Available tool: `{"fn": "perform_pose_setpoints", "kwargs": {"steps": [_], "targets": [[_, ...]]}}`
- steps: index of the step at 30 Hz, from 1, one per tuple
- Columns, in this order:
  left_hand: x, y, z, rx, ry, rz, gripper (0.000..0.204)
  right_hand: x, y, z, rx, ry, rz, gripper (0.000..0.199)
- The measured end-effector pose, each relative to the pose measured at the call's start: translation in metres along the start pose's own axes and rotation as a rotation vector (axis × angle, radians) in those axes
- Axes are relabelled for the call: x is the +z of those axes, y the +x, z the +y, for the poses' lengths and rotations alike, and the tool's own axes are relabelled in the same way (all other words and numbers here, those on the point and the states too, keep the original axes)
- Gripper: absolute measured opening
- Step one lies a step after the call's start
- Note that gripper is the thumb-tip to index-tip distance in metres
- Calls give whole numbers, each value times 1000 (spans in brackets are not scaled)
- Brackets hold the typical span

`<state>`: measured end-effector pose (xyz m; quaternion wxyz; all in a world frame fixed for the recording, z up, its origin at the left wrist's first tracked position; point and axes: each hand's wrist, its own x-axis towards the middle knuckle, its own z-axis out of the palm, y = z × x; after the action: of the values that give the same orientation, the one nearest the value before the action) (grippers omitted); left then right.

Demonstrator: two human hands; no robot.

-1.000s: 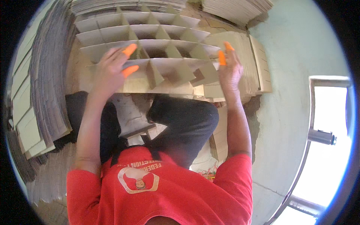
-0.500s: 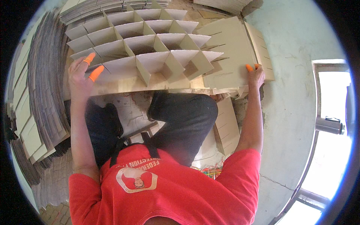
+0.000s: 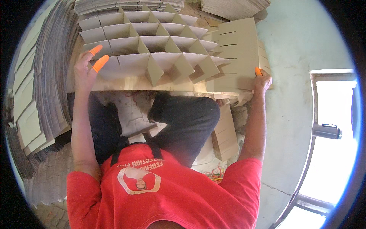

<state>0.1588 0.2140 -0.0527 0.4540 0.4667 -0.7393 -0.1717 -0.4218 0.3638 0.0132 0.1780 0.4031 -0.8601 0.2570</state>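
A cardboard divider grid (image 3: 152, 45) of interlocked strips with several open cells lies in front of my knees. My left hand (image 3: 85, 70), with orange finger covers on two fingertips, presses against the grid's near left corner, fingers spread. My right hand (image 3: 262, 80), also with an orange fingertip cover, rests on the near right edge of a stack of slotted cardboard strips (image 3: 240, 49) that lies beside the grid on the right. Neither hand is closed around anything that I can see.
Tall stacks of flat cardboard strips (image 3: 45, 76) curve along the left side. More stacked sheets (image 3: 232, 7) lie at the far end. A pale green wall (image 3: 301, 42) and a bright window frame (image 3: 328, 129) are on the right. Loose cardboard pieces (image 3: 225, 133) lie by my right leg.
My hands moved apart: the left slid to the grid's near left corner, the right out to the slotted strips. The grid has spread wider and skewed.
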Motion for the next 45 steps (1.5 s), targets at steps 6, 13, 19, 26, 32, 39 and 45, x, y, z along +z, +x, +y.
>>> {"fn": "perform_pose_setpoints", "kwargs": {"steps": [6, 13, 19, 26, 32, 39, 45], "targets": [[-1, -5, 4, -80, -13, -9, 44, -39, 25, -33, -20, 36, 261, 21], [-1, -6, -8, -58, -40, -56, 39, -102, 10, -187, -313, 289, 280, 33], [-5, -6, -17, -42, -88, -152, 19, -83, -36, -299, -496, 979, -283, 55], [-3, -3, -16, 97, -109, -92, 15, -58, -67, -361, -602, 1075, -684, 49], [-5, -4, -16, -11, -106, -139, 16, -35, -56, -369, -763, 737, -646, 54], [-2, 0, -17, 14, -109, -154, 16, -13, -72, -382, -905, 708, -568, 32], [-1, 2, -23, -14, -79, -158, 17, -7, -76, -401, -1004, 657, -673, 38]]}}
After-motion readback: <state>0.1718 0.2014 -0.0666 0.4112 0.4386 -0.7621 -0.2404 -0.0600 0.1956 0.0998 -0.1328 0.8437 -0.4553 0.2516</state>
